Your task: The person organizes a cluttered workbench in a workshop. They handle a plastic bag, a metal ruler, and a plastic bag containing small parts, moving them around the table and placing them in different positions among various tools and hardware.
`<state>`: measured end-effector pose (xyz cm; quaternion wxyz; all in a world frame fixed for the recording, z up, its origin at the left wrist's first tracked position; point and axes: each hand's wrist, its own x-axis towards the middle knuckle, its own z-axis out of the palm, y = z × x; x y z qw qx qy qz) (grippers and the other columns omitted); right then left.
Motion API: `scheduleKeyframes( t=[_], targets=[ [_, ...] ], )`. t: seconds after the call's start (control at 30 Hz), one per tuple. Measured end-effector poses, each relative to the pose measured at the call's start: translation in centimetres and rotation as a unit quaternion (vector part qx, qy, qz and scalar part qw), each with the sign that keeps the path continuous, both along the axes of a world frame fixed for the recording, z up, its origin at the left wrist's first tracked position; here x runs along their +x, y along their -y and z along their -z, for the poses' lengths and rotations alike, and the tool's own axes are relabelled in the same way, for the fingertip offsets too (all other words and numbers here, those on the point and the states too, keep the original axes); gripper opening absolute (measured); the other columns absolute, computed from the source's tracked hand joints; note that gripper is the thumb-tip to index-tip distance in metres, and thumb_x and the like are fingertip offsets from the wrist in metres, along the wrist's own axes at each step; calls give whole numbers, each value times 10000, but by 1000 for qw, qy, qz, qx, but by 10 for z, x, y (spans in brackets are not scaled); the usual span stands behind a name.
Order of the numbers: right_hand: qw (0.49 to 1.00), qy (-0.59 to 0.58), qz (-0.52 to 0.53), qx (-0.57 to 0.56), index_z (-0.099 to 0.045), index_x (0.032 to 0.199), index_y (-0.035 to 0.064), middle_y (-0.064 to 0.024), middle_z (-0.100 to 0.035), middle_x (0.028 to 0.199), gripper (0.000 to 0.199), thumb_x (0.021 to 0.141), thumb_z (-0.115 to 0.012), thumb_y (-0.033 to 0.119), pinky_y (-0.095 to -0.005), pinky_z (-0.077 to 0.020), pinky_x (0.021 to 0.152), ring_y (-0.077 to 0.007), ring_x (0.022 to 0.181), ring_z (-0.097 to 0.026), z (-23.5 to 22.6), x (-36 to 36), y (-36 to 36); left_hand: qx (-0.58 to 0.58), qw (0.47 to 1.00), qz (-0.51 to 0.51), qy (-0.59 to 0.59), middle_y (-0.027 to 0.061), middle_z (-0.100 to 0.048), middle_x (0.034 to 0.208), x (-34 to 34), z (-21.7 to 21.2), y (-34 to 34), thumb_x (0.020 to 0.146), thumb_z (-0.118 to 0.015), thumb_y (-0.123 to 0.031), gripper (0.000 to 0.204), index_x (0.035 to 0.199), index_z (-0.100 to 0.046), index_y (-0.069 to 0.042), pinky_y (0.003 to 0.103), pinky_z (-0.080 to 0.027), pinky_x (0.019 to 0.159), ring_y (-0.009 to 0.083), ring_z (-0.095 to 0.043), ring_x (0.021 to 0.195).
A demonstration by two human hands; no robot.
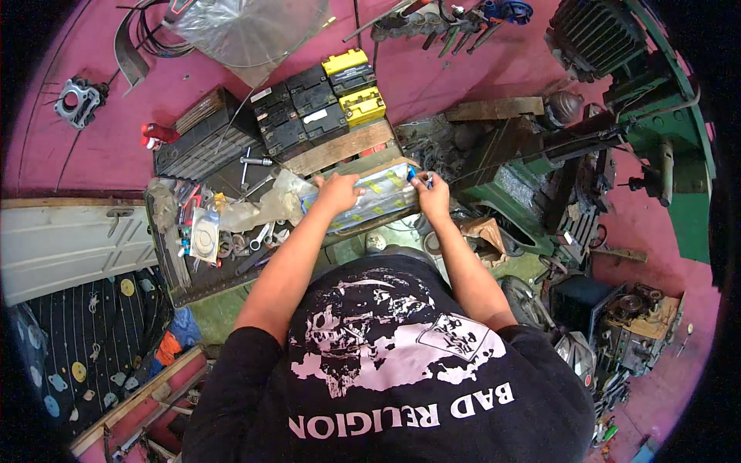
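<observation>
A long flat silvery piece (384,194) with a blue edge and yellow-green patches lies at the bench's near edge, in front of me. Across its left end rests my left hand (337,193), fingers spread and touching it. My right hand (434,196) is closed at the far right corner, pinching a small blue thing (411,175) against or just above the piece; its kind is too small to make out. Crumpled clear plastic (285,197) lies just left of my left hand. A wooden board (337,149) sits beyond the piece.
Several black and yellow batteries (312,116) stand behind the board. Wrenches (262,235) and small parts lie at the bench's left. A green machine (502,185) with metal shavings stands close on the right. A large battery (202,135) and a red bottle (158,135) are at the far left.
</observation>
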<state>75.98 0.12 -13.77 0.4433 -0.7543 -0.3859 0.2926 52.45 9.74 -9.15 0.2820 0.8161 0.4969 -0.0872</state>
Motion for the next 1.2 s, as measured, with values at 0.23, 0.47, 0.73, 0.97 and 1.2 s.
scheduleKeyframes(
  t=[0.23, 0.47, 0.73, 0.97, 1.2],
  targets=[
    [973, 227, -11, -41, -689, 910, 91, -135, -669, 809, 140, 821, -756, 176, -419, -493, 733, -289, 775, -634, 3, 23, -23, 7, 1000, -10, 21, 140, -696, 1112, 22, -3, -2, 881, -684, -345, 329, 1121, -699, -122, 679, -269, 961, 331, -581, 1155],
    [970, 242, -1, -16, -658, 1172, 199, -75, -675, 1059, 439, 761, -808, 243, -448, -422, 890, -309, 1022, -587, -9, 37, -24, 153, 988, -12, 31, 74, -655, 1119, 13, 10, 14, 845, -709, -301, 336, 1140, -650, -152, 654, -265, 995, 296, -551, 1160],
    [808, 459, -362, -74, -705, 1135, 229, 16, -616, 1202, 347, 793, -735, 282, -654, -295, 1011, -264, 1210, -486, -43, 62, -28, 256, 958, -119, 53, 118, -578, 1175, -49, -11, 58, 795, -748, -349, 484, 1194, -594, -122, 546, -329, 961, 310, -501, 1165],
    [772, 414, -452, -169, -692, 1167, 166, -23, -634, 1216, 444, 768, -727, 356, -678, -251, 1044, -270, 1232, -481, -50, 62, -56, 70, 932, -342, 96, 159, -687, 982, -73, 37, 85, 796, -787, -315, 526, 1187, -592, -23, 442, -484, 736, 328, -644, 875],
    [785, 333, -477, -211, -660, 1206, 166, -82, -656, 1168, 473, 764, -721, 326, -535, -268, 1000, -290, 1190, -496, -45, 70, -70, -201, 849, -437, 218, 68, -706, 854, -98, 69, 69, 788, -808, -258, 348, 939, -713, 40, 320, -459, 730, 154, -610, 774]
  ],
)
